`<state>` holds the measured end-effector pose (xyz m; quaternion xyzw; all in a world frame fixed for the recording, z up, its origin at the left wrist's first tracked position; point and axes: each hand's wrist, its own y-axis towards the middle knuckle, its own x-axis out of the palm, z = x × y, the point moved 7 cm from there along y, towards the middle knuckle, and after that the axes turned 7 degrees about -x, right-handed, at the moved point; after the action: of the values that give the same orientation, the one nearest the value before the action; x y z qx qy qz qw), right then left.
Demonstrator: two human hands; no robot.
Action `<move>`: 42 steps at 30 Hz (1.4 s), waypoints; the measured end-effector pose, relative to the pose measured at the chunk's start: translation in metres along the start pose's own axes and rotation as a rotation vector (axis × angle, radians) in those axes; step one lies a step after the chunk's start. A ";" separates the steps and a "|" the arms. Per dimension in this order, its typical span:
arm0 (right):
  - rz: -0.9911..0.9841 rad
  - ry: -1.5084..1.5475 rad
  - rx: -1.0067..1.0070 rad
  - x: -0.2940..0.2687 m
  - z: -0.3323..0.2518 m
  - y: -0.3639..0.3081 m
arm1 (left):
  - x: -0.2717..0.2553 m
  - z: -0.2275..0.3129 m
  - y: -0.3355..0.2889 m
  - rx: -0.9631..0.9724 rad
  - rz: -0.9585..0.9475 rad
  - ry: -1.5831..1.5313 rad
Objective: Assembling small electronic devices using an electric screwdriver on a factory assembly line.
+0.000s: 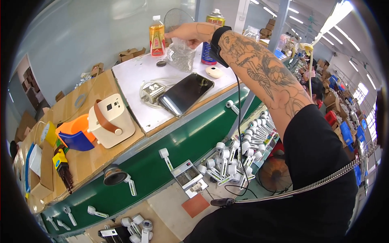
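My right hand (pixel 191 33) reaches in from the right over the white tabletop. Its curled fingers are closed at the top of a clear plastic bag (pixel 181 58) full of small silvery parts, too small to name. The index finger stretches left toward a bottle of amber drink (pixel 157 37). Right of the bag, behind my wrist, stands a spray can (pixel 209 56) with a yellow top and blue base. Nearer lie a black smartphone (pixel 185 95), a charger with a coiled cable (pixel 153 92) and a cream rounded object (pixel 214 72). My left hand is out of view.
A green conveyor belt (pixel 150 174) carries scattered white handheld fans (pixel 165 158); many more are heaped beside it (pixel 227 162). On the cardboard-covered bench are a cream box with brown strap (pixel 111 121), an orange bin (pixel 77 126) and hex keys (pixel 63 170). A black cable hangs from my wrist.
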<state>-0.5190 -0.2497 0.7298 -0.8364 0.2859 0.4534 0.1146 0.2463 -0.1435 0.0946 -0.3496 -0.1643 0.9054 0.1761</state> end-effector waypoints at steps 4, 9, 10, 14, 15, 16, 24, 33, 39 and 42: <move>0.058 -0.026 0.050 -0.020 -0.011 -0.022 | 0.005 0.022 0.015 0.061 -0.017 0.044; 0.099 -0.227 -0.004 -0.055 -0.022 -0.043 | 0.001 0.038 0.019 0.116 -0.020 0.111; 0.069 -0.236 0.018 -0.055 -0.021 -0.047 | -0.001 0.039 0.017 0.122 -0.019 0.126; 0.081 -0.257 0.033 -0.044 -0.008 -0.060 | -0.002 0.051 0.015 0.162 -0.027 0.178; 0.079 -0.253 0.031 -0.037 -0.007 -0.064 | -0.003 0.051 0.013 0.165 -0.025 0.190; 0.066 -0.241 0.011 -0.027 -0.007 -0.068 | -0.004 0.050 0.009 0.165 -0.024 0.203; 0.277 -0.346 -0.273 0.004 0.037 -0.016 | 0.000 0.025 -0.037 0.146 -0.067 0.294; 0.515 -0.646 -0.480 -0.025 0.005 -0.008 | 0.010 0.009 -0.068 0.119 -0.127 0.395; 0.370 -0.792 -0.391 -0.016 0.039 -0.023 | 0.020 0.031 -0.061 0.189 -0.171 0.475; 0.205 -0.691 -0.271 -0.011 0.030 -0.052 | 0.021 0.024 -0.079 0.163 -0.187 0.513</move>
<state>-0.5143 -0.1895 0.7184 -0.6088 0.2501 0.7514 0.0469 0.2312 -0.0690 0.1321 -0.5351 -0.0725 0.7775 0.3222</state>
